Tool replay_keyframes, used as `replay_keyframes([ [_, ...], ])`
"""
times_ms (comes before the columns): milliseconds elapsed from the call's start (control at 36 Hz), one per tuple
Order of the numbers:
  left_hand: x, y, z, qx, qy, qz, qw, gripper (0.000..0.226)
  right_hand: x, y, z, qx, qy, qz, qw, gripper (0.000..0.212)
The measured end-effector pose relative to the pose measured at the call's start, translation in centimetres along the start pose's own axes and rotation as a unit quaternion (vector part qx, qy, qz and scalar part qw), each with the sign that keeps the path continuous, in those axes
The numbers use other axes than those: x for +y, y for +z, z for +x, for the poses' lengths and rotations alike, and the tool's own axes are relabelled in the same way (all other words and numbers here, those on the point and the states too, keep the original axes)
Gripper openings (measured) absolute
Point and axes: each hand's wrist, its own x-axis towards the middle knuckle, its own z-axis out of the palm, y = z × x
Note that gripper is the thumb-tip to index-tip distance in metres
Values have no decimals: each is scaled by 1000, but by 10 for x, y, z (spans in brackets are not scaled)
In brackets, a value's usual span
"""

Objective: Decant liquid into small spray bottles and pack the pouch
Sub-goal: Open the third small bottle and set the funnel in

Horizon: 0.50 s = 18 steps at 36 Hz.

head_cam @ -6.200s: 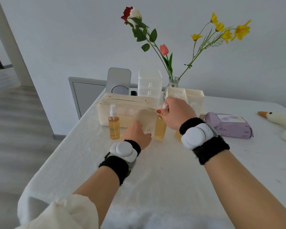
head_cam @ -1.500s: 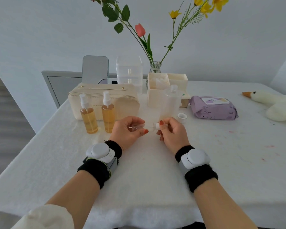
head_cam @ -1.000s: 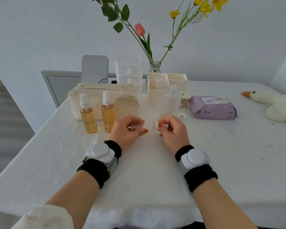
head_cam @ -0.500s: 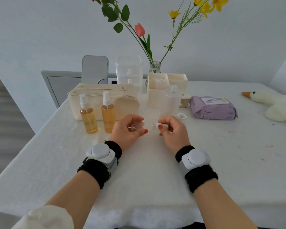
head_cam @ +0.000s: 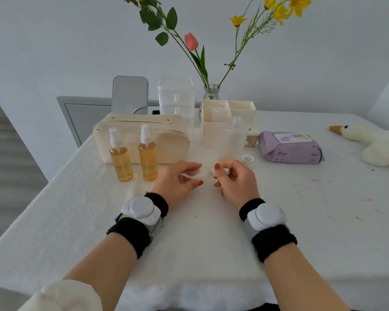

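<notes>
Both hands, left hand (head_cam: pixel 177 180) and right hand (head_cam: pixel 236 180), grip one small clear bottle (head_cam: pixel 192 172); at ten o'clock, two amber bottles (head_cam: pixel 134 158) look filled; pouch (head_cam: pixel 166 135) unpacked.

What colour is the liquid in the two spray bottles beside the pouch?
Amber-gold, in both spray bottles standing in front of the cream pouch; clearest in the head view.
</notes>
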Motion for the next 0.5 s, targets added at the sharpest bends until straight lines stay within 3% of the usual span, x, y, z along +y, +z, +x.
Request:
replay_keyframes([
  [306,-5,0,3,20,-12,-13,1000,35,4,-6,1,18,-49,-38,998,31],
  [500,-6,-1,4,39,-37,-35,998,29,-1,-10,2,18,-46,-55,997,32],
])
